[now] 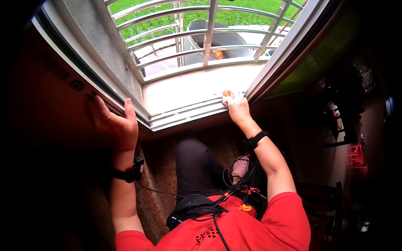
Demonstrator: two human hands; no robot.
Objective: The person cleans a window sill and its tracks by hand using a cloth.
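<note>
My right hand (pixel 238 106) is at the right end of the sliding-window track (pixel 191 114), its fingers closed on a small crumpled wipe (pixel 225 99), whether cloth or paper I cannot tell. Most of the wipe is hidden under the fingers. The track runs in parallel metal ridges along the inner edge of the pale sill (pixel 194 88). To the left, my left hand (pixel 122 127) is spread with the thumb up, its fingertips against a dark reddish panel (pixel 72 103) that bears printed marks. Its palm holds nothing.
Metal window bars (pixel 209 31) stand beyond the sill, with a large grey tub (pixel 194 40) and grass outside. The white window frame (pixel 279 47) rises at the right. Black cables (pixel 230 188) hang by my waist. A pink chair (pixel 356 158) is in the dim room at right.
</note>
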